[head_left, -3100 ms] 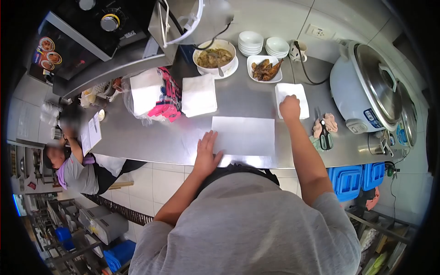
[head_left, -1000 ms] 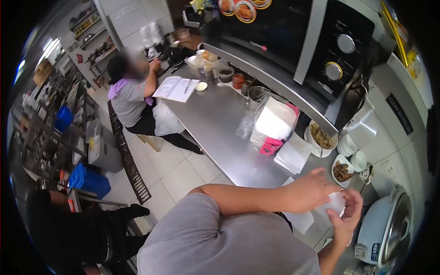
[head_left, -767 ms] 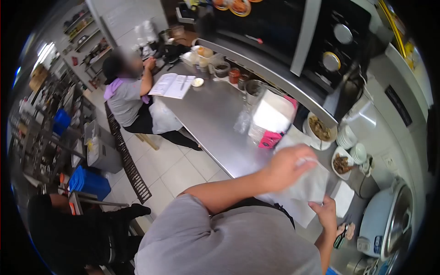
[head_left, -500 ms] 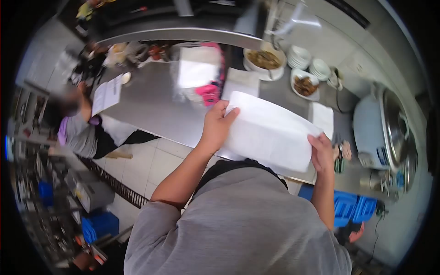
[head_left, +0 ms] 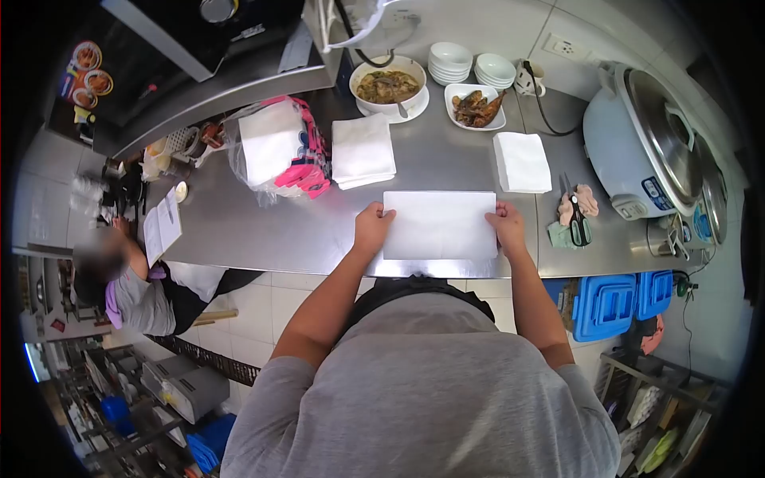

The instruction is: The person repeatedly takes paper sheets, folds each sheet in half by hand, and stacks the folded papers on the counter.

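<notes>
Between my two hands a white paper napkin (head_left: 439, 225) is held out flat, its long side running left to right. My left hand (head_left: 373, 229) pinches its left edge with thumb and fingers. At the opposite edge, my right hand (head_left: 508, 227) grips in the same way. A stack of folded napkins (head_left: 362, 151) lies beyond my left hand, and a smaller stack (head_left: 522, 162) sits beyond my right. Further left is an opened pink plastic pack (head_left: 275, 143) with white napkins in it.
The steel counter (head_left: 263, 231) carries a bowl of stew (head_left: 388, 88), a dish of browned food (head_left: 476, 107), white bowls (head_left: 450, 62), black-handled scissors (head_left: 579, 219) and a large rice cooker (head_left: 629, 151). At left a person (head_left: 147, 291) sits by an open notebook (head_left: 162, 227).
The napkin has gone from tilted to level and come down nearer the counter's front edge, both hands still on it. My view has turned, shifting the counter items leftward.
</notes>
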A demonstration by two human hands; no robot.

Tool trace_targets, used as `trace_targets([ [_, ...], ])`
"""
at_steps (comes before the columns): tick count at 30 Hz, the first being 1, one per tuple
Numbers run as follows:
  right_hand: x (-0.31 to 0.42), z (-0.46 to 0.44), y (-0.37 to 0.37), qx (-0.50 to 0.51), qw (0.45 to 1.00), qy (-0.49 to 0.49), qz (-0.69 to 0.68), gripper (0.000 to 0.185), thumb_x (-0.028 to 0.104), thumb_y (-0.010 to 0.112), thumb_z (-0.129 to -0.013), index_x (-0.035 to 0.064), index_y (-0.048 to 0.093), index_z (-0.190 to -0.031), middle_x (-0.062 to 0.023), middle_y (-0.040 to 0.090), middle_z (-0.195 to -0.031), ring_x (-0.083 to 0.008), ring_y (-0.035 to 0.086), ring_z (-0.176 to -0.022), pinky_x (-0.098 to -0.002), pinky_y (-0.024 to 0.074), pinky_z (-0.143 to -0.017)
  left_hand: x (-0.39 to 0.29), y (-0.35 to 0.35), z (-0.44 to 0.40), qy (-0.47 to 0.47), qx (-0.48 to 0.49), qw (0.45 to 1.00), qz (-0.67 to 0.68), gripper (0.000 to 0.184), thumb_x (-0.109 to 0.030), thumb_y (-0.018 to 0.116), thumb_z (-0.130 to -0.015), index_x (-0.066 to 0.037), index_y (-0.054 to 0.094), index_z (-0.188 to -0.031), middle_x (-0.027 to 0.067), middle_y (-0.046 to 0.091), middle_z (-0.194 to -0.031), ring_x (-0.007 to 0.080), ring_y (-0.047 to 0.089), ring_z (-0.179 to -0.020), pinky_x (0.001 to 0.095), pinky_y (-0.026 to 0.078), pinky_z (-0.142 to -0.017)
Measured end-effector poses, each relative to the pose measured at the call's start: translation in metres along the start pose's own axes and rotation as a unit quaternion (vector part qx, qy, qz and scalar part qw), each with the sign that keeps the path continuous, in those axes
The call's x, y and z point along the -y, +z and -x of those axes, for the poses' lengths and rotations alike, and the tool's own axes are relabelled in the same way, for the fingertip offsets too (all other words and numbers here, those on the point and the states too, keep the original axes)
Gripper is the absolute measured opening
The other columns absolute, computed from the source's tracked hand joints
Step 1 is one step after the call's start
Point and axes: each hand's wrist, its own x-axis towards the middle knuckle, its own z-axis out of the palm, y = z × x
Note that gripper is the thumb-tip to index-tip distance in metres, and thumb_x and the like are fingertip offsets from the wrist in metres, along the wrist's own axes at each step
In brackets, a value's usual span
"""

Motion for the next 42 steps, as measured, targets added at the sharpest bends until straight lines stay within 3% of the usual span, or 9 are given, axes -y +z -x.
trace_targets([
  [12, -0.011, -0.01, 0.005, -0.062, 0.992, -0.068, 0.086, 0.035, 0.006, 0.074, -0.072, -0.0003, 0.061, -0.103, -0.0012, 0.058, -0.069, -0.0109, 0.055, -0.062, -0.0267, 0.0462, -0.058, -0.002, 0.006, -0.004, 0.005, -0.035, 0.997, -0.062, 0.027, -0.022, 0.073, -0.079, 0.0, 0.06, -0.086, 0.0109, 0.062, -0.071, 0.0205, 0.059, -0.064, 0.0338, 0.048, -0.062],
  [19, -0.027, -0.018, 0.004, -0.056, 0.985, -0.091, 0.139, 0.041, 0.002, 0.069, -0.073, -0.001, 0.058, -0.112, -0.0056, 0.064, -0.087, -0.0152, 0.061, -0.08, -0.0284, 0.0497, -0.071, 0.001, 0.016, -0.007, 0.017, -0.02, 0.985, -0.172, 0.029, -0.025, 0.065, -0.082, -0.001, 0.056, -0.096, 0.02, 0.066, -0.082, 0.0361, 0.065, -0.08, 0.0458, 0.051, -0.073],
  [23, -0.039, -0.03, -0.007, -0.087, 0.877, -0.299, 0.367, 0.053, 0.016, 0.069, -0.072, -0.0011, 0.056, -0.121, -0.0171, 0.065, -0.106, -0.0299, 0.062, -0.097, -0.0386, 0.0482, -0.085, -0.031, 0.013, 0.005, -0.049, -0.057, 0.971, -0.226, 0.042, -0.032, 0.063, -0.084, 0.0, 0.047, -0.106, 0.0214, 0.062, -0.098, 0.0367, 0.062, -0.093, 0.0468, 0.051, -0.079],
  [24, 0.017, -0.003, -0.002, -0.05, 0.951, -0.115, 0.284, 0.055, 0.017, 0.069, -0.073, -0.0004, 0.054, -0.123, -0.0162, 0.065, -0.097, -0.0302, 0.062, -0.087, -0.0395, 0.0486, -0.079, -0.044, 0.009, 0.007, -0.029, -0.074, 0.965, -0.248, 0.046, -0.034, 0.065, -0.083, -0.001, 0.048, -0.111, 0.0201, 0.059, -0.106, 0.0332, 0.059, -0.1, 0.0436, 0.05, -0.082],
  [25, 0.019, -0.006, -0.001, -0.106, 0.949, -0.191, 0.228, 0.056, 0.016, 0.068, -0.074, 0.0002, 0.052, -0.126, -0.0141, 0.062, -0.085, -0.0305, 0.059, -0.076, -0.0404, 0.0483, -0.074, -0.051, 0.012, 0.01, 0.02, -0.107, 0.959, -0.262, 0.05, -0.035, 0.066, -0.082, -0.003, 0.048, -0.116, 0.0178, 0.057, -0.112, 0.0317, 0.057, -0.102, 0.043, 0.048, -0.085],
  [29, 0.074, -0.035, -0.005, -0.168, 0.863, -0.328, 0.345, 0.051, 0.016, 0.067, -0.081, -0.0012, 0.049, -0.126, -0.022, 0.056, -0.114, -0.0364, 0.053, -0.106, -0.0457, 0.0433, -0.089, -0.044, 0.048, 0.015, 0.375, 0.09, 0.871, -0.305, 0.068, -0.046, 0.056, -0.089, -0.012, 0.036, -0.144, 0.0157, 0.032, -0.149, 0.033, 0.026, -0.14, 0.058, 0.015, -0.112],
  [31, 0.088, -0.063, 0.001, -0.222, 0.81, -0.325, 0.434, 0.055, 0.019, 0.069, -0.08, -0.0022, 0.048, -0.126, -0.0216, 0.059, -0.112, -0.0393, 0.055, -0.105, -0.048, 0.0449, -0.089, -0.032, 0.045, 0.034, 0.352, 0.144, 0.871, -0.311, 0.07, -0.05, 0.051, -0.09, -0.014, 0.031, -0.147, 0.0141, 0.021, -0.154, 0.031, 0.015, -0.144, 0.0593, 0.01, -0.113],
  [34, 0.105, -0.079, 0.005, -0.139, 0.839, -0.117, 0.514, 0.053, 0.021, 0.07, -0.078, -0.0032, 0.05, -0.12, -0.0218, 0.061, -0.111, -0.0421, 0.059, -0.102, -0.0487, 0.0481, -0.086, -0.026, 0.031, 0.053, 0.311, 0.172, 0.876, -0.325, 0.073, -0.054, 0.047, -0.091, -0.016, 0.026, -0.149, 0.0121, 0.011, -0.158, 0.0292, 0.004, -0.147, 0.0609, 0.004, -0.113],
  [42, 0.07, -0.131, -0.012, -0.093, 0.803, -0.172, 0.563, 0.022, 0.008, 0.058, -0.074, -0.0035, 0.059, -0.092, -0.0242, 0.066, -0.087, -0.0419, 0.065, -0.082, -0.0485, 0.0517, -0.074, -0.017, 0.005, 0.058, 0.266, 0.158, 0.89, -0.335, 0.073, -0.057, 0.045, -0.09, -0.021, 0.026, -0.15, 0.0118, 0.009, -0.159, 0.0356, 0.001, -0.146, 0.0664, 0.002, -0.11],
])
